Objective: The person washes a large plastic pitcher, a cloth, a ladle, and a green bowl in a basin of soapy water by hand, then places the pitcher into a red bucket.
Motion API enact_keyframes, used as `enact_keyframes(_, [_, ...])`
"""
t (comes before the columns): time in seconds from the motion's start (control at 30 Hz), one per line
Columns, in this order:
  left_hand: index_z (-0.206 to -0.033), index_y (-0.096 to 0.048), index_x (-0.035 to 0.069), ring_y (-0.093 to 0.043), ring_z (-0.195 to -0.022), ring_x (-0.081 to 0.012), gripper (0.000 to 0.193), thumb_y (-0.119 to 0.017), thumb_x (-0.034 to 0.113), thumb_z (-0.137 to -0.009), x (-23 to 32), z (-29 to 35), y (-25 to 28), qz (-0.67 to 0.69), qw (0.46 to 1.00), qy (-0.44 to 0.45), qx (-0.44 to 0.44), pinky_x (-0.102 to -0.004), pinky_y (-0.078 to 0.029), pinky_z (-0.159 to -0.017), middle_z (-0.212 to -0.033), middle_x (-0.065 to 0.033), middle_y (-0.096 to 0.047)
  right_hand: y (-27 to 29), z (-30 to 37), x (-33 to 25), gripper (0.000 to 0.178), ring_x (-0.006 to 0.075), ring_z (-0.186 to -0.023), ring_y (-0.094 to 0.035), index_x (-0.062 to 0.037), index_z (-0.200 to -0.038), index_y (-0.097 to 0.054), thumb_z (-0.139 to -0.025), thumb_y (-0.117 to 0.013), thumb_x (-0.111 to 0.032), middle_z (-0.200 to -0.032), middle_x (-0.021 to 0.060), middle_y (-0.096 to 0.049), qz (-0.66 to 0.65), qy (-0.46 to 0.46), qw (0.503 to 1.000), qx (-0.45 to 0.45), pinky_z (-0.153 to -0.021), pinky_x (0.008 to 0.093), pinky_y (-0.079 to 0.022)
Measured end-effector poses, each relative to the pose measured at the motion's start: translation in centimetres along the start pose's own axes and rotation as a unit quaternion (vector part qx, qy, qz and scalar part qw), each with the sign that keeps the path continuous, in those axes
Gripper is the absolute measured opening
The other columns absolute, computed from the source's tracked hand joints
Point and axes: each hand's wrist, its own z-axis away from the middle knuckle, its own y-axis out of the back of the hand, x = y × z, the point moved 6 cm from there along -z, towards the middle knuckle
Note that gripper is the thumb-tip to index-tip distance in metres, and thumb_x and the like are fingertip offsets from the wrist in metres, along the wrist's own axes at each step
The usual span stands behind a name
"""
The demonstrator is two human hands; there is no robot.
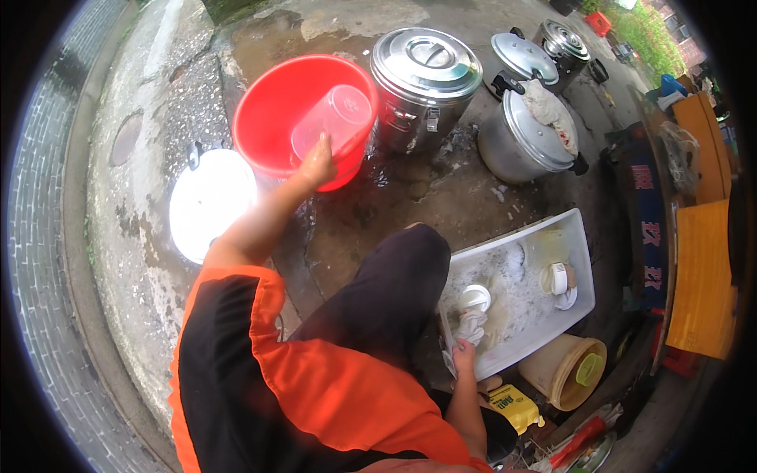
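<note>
My left hand (319, 163) is stretched out over a large red plastic tub (259, 118). Its fingers are closed on a translucent plastic container (331, 118), tilted inside the tub's rim. By the near left corner of a white rectangular bin (544, 343) is my right hand (464, 353), closed on a wet greyish cloth (471, 325). Soapy, foamy water (505, 276) lies in the bin. A round white lid-like piece (475, 297) touches the cloth, and more white pieces (559, 278) float at the bin's right side.
A lidded steel pot (426, 87) stands beside the red tub. Farther right is a pressure cooker (524, 138) with a rag (550, 110) on its lid. A bright white round lid (211, 201) lies at left. A tipped beige bucket (561, 370) and yellow package (516, 407) sit near the bin.
</note>
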Motion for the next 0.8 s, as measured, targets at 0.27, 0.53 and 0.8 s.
enact_keyframes(0.27, [-0.090, -0.052, 0.001, -0.052, -0.068, -0.0145, 0.034, -0.049, 0.035, -0.093, -2.0, -0.6, 0.1, 0.325, 0.914, 0.243, -0.005, -0.0303, -0.044, -0.065, -0.074, -0.0071, -0.057, -1.6, -3.4, 7.8, 0.031, 0.0168, -0.064, -0.058, -0.0013, -0.109, -0.061, -0.078, -0.061, -0.007, -0.095, 0.0115, -0.059, 0.025, 0.030, 0.999, 0.033, -0.055, 0.0296, -0.047])
enact_keyframes(0.53, [-0.097, -0.058, 0.008, -0.051, -0.074, -0.0227, 0.019, -0.056, 0.024, -0.086, -16.3, -2.0, -10.7, 0.456, 0.714, 0.531, -0.022, -0.0453, -0.044, -0.066, -0.087, -0.0102, -0.058, -1.8, -3.7, 7.5, 0.031, 0.0279, -0.096, -0.056, -0.0024, -0.104, -0.063, -0.073, -0.064, -0.008, -0.107, 0.0171, -0.053, -0.038, -0.048, 0.998, -0.008, -0.082, 0.0347, -0.047])
enact_keyframes(0.8, [-0.095, -0.057, 0.001, -0.055, -0.081, -0.0234, 0.025, -0.056, 0.025, -0.086, -18.7, -0.6, -11.6, 0.258, 0.801, 0.538, -0.047, -0.0395, -0.046, -0.066, -0.088, -0.0141, -0.056, -1.2, -6.0, 10.4, 0.033, 0.0150, -0.053, -0.052, -0.0011, -0.109, -0.058, -0.077, -0.059, -0.006, -0.080, 0.0090, -0.057, 0.059, 0.063, 0.996, 0.026, -0.048, 0.0277, -0.045])
